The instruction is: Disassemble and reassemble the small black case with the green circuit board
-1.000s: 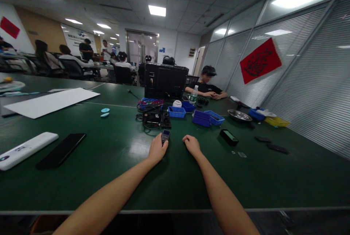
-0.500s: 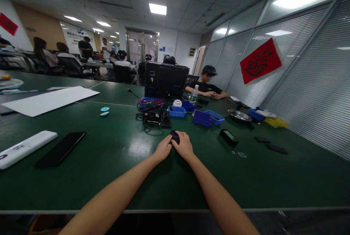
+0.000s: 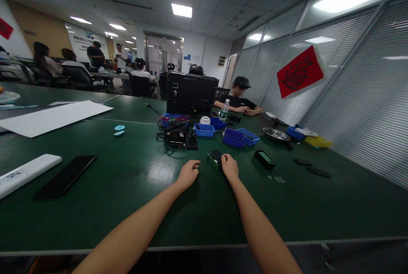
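Note:
My right hand (image 3: 230, 166) grips a small black device (image 3: 215, 158) by its right side, just above the green table (image 3: 204, 223). A green circuit board with small parts shows on the device's left face. Apart from it, to the left, my left hand (image 3: 188, 172) holds nothing and has its fingers apart, pointing toward the device. A black box with a green inside (image 3: 264, 160) lies to the right of my right hand. Near that box are a small ring (image 3: 269, 177) and a clear flat piece (image 3: 279, 179).
Behind the hands stand blue trays (image 3: 204, 130), a black boxy device with cables (image 3: 176, 138), a baseball (image 3: 205, 120), a water bottle (image 3: 225, 110) and a monitor (image 3: 192, 93). A metal bowl (image 3: 276, 134) sits to the right. Another person (image 3: 239, 99) sits across the table.
My left hand has let go of the black device and drawn away to the left. My right hand has shifted right with the device, turned so its circuit board shows.

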A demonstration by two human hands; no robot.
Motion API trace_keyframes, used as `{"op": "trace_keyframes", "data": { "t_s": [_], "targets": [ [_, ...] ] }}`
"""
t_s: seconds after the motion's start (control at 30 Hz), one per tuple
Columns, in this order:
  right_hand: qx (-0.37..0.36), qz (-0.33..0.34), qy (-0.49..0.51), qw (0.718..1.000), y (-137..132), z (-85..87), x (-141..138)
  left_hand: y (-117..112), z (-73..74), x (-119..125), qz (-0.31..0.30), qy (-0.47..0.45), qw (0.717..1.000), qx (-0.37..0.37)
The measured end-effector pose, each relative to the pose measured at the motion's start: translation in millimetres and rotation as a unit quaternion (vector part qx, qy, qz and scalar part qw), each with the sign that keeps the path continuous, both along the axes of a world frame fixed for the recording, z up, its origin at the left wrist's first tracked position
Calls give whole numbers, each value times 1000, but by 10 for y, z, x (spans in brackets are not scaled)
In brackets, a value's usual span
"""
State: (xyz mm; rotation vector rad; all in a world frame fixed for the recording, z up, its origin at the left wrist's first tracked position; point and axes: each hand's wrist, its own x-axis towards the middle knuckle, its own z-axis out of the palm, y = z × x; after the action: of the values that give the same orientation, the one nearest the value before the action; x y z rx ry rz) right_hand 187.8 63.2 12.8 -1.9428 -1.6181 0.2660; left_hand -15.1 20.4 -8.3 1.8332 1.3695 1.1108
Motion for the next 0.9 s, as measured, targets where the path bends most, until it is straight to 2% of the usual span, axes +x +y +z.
{"op": "trace_keyframes", "data": {
  "t_s": [0.2, 0.37, 0.47, 0.6, 0.77, 0.83, 0.9],
  "targets": [
    [10, 28, -30, 999, -87, 73, -116, -27, 39, 1, -2, -1, 1000, 7],
    [-6, 39, -73, 997, -102, 52, -144, -17, 23, 0, -8, 2, 1000, 12],
    [-31, 14, -24, 999, -45, 32, -33, -17, 22, -4, -8, -1, 1000, 5],
    [-5, -30, 59, 998, 60, -5, 152, -24, 31, -5, -8, 13, 1000, 9],
    [-5, -69, 208, 976, 113, -27, 288, -22, 23, -3, -7, 13, 1000, 13],
    [-6, -66, 162, 985, 87, -3, 308, -21, 18, -5, -12, 9, 1000, 13],
    [10, -66, 45, 997, 38, 35, 299, -22, 15, -8, -14, 8, 1000, 12]
  ]
}}
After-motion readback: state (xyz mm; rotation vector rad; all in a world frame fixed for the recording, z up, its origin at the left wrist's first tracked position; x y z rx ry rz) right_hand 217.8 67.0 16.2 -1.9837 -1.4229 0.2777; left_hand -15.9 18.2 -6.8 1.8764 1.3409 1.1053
